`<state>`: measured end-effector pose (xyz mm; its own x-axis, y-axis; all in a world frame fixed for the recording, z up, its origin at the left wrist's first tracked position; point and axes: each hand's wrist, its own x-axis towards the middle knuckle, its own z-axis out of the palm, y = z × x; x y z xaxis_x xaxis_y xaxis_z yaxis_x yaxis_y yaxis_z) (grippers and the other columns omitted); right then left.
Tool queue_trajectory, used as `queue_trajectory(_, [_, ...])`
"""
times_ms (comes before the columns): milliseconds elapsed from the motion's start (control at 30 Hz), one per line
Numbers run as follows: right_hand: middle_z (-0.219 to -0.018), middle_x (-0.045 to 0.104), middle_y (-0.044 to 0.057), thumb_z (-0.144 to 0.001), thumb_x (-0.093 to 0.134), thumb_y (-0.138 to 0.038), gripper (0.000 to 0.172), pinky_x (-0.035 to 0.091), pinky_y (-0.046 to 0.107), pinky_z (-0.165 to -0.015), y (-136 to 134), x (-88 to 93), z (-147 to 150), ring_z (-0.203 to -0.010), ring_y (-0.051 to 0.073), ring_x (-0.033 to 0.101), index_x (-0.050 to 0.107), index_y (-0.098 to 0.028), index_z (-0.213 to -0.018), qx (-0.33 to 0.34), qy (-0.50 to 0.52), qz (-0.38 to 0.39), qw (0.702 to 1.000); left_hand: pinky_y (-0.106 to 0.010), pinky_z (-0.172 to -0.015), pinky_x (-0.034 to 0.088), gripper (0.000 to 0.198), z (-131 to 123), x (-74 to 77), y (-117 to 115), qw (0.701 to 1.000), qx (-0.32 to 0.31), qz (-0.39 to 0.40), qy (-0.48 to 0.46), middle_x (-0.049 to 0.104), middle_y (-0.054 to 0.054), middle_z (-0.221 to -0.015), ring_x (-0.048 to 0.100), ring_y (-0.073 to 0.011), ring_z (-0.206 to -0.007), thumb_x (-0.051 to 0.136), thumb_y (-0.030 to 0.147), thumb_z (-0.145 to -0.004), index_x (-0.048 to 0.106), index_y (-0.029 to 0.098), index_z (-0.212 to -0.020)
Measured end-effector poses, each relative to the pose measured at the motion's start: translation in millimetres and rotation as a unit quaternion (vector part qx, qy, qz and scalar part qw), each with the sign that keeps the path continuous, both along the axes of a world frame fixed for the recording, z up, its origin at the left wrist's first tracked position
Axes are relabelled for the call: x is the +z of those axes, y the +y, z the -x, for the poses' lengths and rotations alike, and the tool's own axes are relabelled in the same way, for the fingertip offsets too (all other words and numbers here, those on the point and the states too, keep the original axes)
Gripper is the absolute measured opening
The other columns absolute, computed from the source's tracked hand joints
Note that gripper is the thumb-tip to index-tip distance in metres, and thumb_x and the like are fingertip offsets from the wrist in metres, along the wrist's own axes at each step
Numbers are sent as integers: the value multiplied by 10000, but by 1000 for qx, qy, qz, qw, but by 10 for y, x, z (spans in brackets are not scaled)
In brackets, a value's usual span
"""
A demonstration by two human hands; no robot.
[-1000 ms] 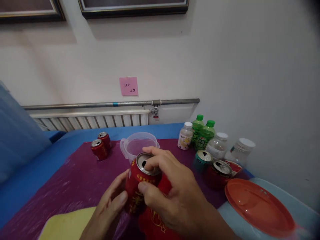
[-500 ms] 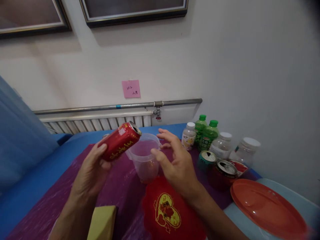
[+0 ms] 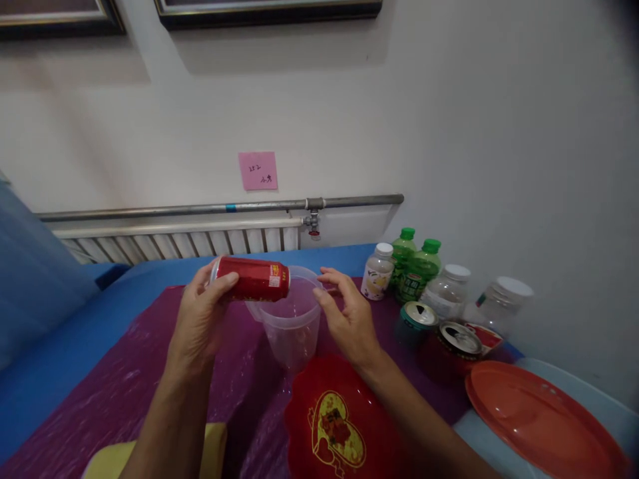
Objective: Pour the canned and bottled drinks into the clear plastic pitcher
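Closed around the base of a red drink can (image 3: 253,279), my left hand (image 3: 202,309) holds it nearly level, its top end pointing right over the mouth of a clear plastic pitcher (image 3: 291,339). At the pitcher's right rim is my right hand (image 3: 349,319), fingers and thumb apart and curved; I cannot tell whether they touch the rim. The pitcher stands upright on a purple plastic sheet (image 3: 242,372). In front of it lies a red scalloped tray (image 3: 307,426) with a gold heart print, partly hidden by my right forearm.
To the right stand a teal can (image 3: 417,322), a dark red can (image 3: 456,346), green-capped bottles (image 3: 422,269) and white-capped jars (image 3: 446,293). An orange lid (image 3: 539,419) rests on a light blue container (image 3: 492,439). A yellow block (image 3: 212,452) lies near my left forearm.
My left hand has tipped the red can from a slant to nearly level, its top now lower at the pitcher's mouth. My right hand's fingers have drawn in slightly by the rim.
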<state>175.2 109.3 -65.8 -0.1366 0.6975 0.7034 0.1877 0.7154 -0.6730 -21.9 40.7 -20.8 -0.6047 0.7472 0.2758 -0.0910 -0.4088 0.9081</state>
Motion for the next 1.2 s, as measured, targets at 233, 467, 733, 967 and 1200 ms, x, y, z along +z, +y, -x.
queue_trajectory(233, [-1229,634,108,-888,532,-220,176,432,452,-996,-122,35,18,-1183,224,576,592,-219,-1054,24,-55,-125,990,-290,-772,504,584,-65,-99,-5,998,50,-13,21,658,-28,-1051,625,-190,-905,805,316,-614,628,230,-1163])
queue_trajectory(467, [-1231,633,103,-904,507,-258,205,410,443,-990,-108,-31,32,-1180,234,578,607,-221,-1079,16,-102,-148,984,-350,-934,498,531,-189,-126,-15,993,66,-40,92,593,-55,-1270,577,-253,-1152,781,294,-667,617,235,-1168])
queue_trajectory(733, [-1236,619,112,-924,459,-239,198,395,424,-987,-125,-22,38,-1175,226,565,618,-200,-1034,13,-123,-165,979,-358,-1020,451,554,-300,-98,-114,977,106,-75,167,586,-40,-1291,547,-236,-1203,811,245,-669,611,260,-1186])
queue_trajectory(967, [-1252,614,99,-914,449,-238,221,387,436,-1006,-122,-45,42,-1193,236,548,638,-210,-1026,10,-131,-158,979,-381,-1045,436,559,-317,-95,-130,968,118,-77,207,581,-40,-1301,544,-244,-1217,796,264,-684,589,267,-1203])
queue_trajectory(1200, [-1243,617,97,-921,454,-232,204,384,423,-1011,-109,-74,53,-1206,223,540,632,-207,-1017,4,-129,-171,977,-396,-1057,429,562,-336,-92,-154,966,115,-96,209,587,-36,-1299,540,-244,-1224,807,233,-676,596,270,-1196])
